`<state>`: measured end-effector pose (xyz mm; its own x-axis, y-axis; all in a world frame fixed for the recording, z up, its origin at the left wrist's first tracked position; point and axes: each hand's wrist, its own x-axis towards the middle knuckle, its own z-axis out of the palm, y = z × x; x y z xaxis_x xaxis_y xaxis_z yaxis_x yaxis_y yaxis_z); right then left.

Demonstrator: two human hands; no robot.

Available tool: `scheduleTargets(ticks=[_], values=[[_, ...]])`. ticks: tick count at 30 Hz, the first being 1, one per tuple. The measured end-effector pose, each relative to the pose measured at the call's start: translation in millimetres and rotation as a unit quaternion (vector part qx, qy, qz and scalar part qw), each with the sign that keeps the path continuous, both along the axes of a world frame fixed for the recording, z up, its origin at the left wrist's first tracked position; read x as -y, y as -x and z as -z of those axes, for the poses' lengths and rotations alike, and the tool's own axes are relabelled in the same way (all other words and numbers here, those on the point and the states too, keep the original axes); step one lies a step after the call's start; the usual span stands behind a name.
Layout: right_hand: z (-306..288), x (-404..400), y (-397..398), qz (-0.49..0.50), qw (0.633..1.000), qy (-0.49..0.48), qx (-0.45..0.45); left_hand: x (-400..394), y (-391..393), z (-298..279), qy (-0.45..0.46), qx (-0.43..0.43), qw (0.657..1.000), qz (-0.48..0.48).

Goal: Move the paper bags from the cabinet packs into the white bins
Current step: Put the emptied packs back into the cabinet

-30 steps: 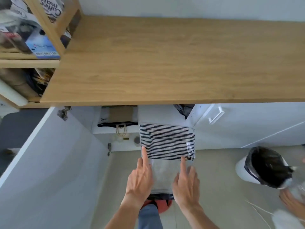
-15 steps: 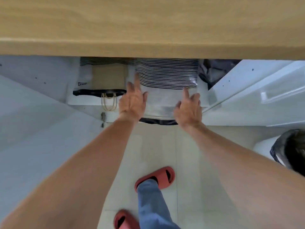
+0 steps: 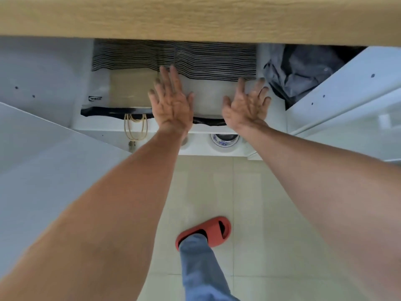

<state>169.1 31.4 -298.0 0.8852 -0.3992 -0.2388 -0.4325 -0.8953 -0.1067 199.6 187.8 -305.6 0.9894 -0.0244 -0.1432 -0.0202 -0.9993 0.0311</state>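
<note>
Both hands are seen flat and spread in the upper middle of the frame, laid on a striped pack (image 3: 214, 83) that lies on a white cabinet shelf (image 3: 104, 127) under the wooden countertop (image 3: 195, 16). The left hand (image 3: 172, 103) is pressed on the pack's left edge with fingers straight and splayed, nothing being gripped; the right hand (image 3: 246, 105) is laid likewise on its right part, fingers extended and apart. Just left of it, a second striped pack (image 3: 121, 83) is seen with a brown paper bag (image 3: 130, 90) showing through its clear part (cord handles (image 3: 135, 129) hang over the shelf edge). A dark crumpled bag (image 3: 303, 72) is lodged at the upper right. On the tiled floor at lower centre, a red slipper (image 3: 208, 230) is worn below a blue trouser leg (image 3: 199, 268).
</note>
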Motion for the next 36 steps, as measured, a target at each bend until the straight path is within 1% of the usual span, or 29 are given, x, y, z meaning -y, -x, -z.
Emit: scheduleTargets(ticks=[2, 4, 7, 10, 12, 15, 18, 22, 26, 29, 33, 36], values=[[-8, -4, 24, 0.0, 1.0, -0.011, 0.019, -12, 21, -16, 0.018, 0.016, 1.0, 0.002], [-21, -19, 59, -0.018, 0.999, -0.029, 0.034, -32, 55, -33, 0.03, 0.013, 0.999, 0.0], [-54, -54, 121, -0.093, 0.994, -0.037, 0.032, -76, 122, -66, 0.056, -0.008, 0.997, -0.046], [-96, -104, 178, -0.187, 0.981, -0.054, 0.021, -138, 206, -104, 0.048, -0.032, 0.992, -0.113], [-131, -142, 210, -0.234, 0.97, -0.06, 0.041, -184, 261, -134, 0.044, -0.032, 0.986, -0.159], [-181, -204, 251, -0.287, 0.953, -0.06, 0.076, -243, 338, -177, 0.051, 0.008, 0.975, -0.218], [-227, -275, 295, -0.331, 0.934, -0.095, 0.096, -289, 409, -222, 0.048, 0.072, 0.964, -0.251], [-266, -361, 356, -0.402, 0.903, -0.111, 0.107, -333, 481, -268, 0.06, 0.092, 0.957, -0.27], [-285, -423, 393, -0.465, 0.872, -0.115, 0.101, -384, 513, -284, 0.045, 0.14, 0.933, -0.328], [-282, -456, 404, -0.515, 0.844, -0.122, 0.087, -417, 527, -282, 0.055, 0.14, 0.916, -0.372], [-266, -489, 405, -0.547, 0.823, -0.119, 0.1, -442, 537, -265, 0.073, 0.11, 0.921, -0.367], [-252, -501, 407, -0.556, 0.818, -0.115, 0.089, -446, 542, -250, 0.075, 0.142, 0.922, -0.352]])
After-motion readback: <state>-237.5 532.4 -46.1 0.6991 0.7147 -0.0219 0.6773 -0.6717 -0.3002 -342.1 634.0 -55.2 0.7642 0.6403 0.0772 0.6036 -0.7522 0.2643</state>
